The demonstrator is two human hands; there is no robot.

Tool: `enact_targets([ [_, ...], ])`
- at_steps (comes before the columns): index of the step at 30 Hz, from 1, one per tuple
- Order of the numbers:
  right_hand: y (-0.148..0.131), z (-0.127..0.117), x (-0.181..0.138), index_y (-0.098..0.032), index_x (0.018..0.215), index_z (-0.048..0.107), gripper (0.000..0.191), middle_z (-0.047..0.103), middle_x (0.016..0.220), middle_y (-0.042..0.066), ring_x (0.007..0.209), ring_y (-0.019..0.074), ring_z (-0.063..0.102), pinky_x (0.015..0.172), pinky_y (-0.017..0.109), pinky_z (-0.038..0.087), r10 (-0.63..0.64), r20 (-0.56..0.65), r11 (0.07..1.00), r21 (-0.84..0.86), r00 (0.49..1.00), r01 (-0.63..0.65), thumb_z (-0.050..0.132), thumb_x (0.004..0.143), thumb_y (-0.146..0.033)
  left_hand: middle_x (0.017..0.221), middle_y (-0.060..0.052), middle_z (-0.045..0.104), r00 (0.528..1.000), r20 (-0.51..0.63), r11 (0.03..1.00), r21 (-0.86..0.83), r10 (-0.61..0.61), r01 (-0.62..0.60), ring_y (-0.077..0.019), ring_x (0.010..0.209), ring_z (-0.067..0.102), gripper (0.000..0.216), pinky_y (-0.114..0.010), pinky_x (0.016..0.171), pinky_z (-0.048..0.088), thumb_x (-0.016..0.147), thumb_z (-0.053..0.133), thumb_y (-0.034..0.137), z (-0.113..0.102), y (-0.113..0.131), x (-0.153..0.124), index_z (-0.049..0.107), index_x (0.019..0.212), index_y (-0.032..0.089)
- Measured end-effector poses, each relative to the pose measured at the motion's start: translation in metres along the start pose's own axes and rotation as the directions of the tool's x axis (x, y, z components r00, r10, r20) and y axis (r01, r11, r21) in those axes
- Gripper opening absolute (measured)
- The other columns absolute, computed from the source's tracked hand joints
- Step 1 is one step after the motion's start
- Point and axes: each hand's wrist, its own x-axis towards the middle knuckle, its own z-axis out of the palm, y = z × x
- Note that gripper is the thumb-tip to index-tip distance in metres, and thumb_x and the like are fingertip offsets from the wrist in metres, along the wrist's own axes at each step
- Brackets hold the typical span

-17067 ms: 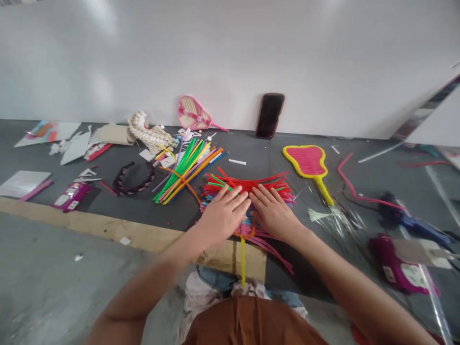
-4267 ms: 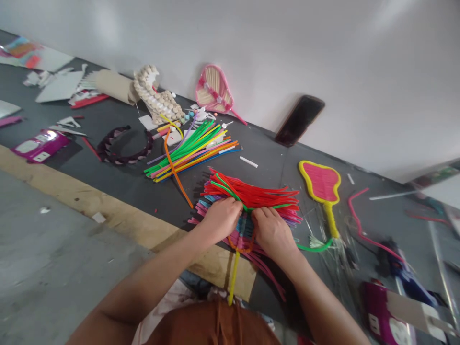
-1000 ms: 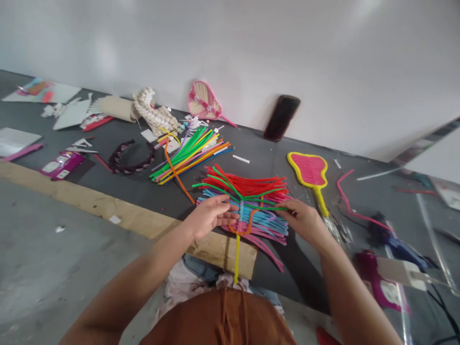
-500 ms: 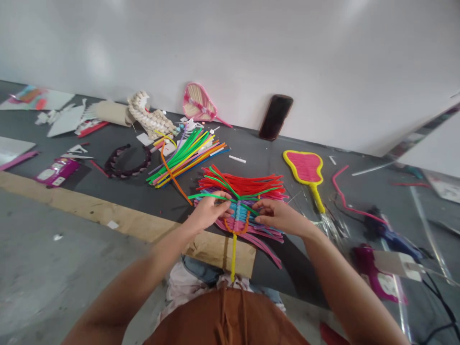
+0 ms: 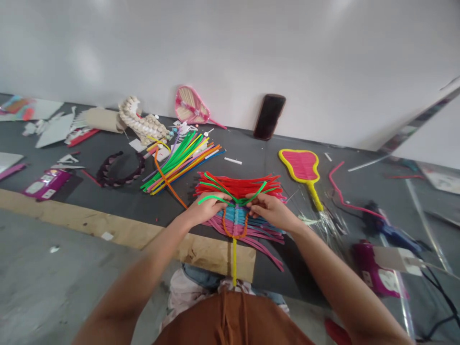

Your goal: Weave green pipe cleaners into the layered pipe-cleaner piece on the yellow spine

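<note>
A fan-like piece made of many pipe cleaners lies in front of me, with red rows at the top, blue in the middle and pink below. A yellow stem runs down from it toward me, and an orange pipe cleaner curves round its lower middle. My left hand pinches a green pipe cleaner on the left of the centre. On the right, my right hand has its fingers closed on the green pipe cleaner's other side, whose end points up and away.
A bundle of loose coloured pipe cleaners lies to the left, beside a dark braided headband. A phone leans on the wall. To the right are a pink and yellow fan and a glue gun.
Both hands have drawn the green pipe cleaner up closer to the red rows. Its right end now points upward, and its left end curves over my left hand. The view has shifted slightly.
</note>
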Motion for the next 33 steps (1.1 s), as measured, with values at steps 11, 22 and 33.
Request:
enact_targets([
  [11,-0.012,0.016,0.008,-0.021,0.083,0.056,0.013,0.064,0.065,-0.002,0.053,0.0127,0.065,0.051,0.022,0.049,0.015,-0.149,0.936,-0.347,0.989,-0.066,0.045,0.089,-0.020,0.083,0.000,0.076,0.997,0.069,0.997,-0.066,-0.045,0.049,-0.0142,0.064,0.068,0.022,-0.023,0.066,0.053,0.085,0.056,0.033,-0.001,-0.001,0.004,0.075,0.093,0.025],
  [22,-0.012,0.020,0.005,-0.019,0.095,0.059,0.011,0.069,0.081,0.003,0.075,0.0162,0.067,0.069,0.026,0.049,-0.089,-0.135,0.774,-0.633,0.987,-0.017,0.057,0.085,-0.014,0.081,-0.004,0.075,0.999,-0.049,0.982,0.189,0.018,-0.008,-0.0201,0.077,0.068,0.025,-0.026,0.068,0.046,0.091,0.054,0.034,0.014,-0.002,0.002,0.075,0.084,0.021],
  [33,-0.031,0.025,0.009,-0.019,0.101,0.062,0.014,0.072,0.100,0.008,0.092,0.0202,0.068,0.068,0.026,0.041,-0.004,-0.135,0.452,-0.884,0.991,-0.119,0.050,0.096,-0.024,0.086,-0.005,0.076,0.998,-0.061,0.980,0.201,0.009,0.004,-0.0196,0.081,0.068,0.020,-0.026,0.072,0.046,0.089,0.058,0.030,0.017,-0.001,0.002,0.075,0.086,0.021],
])
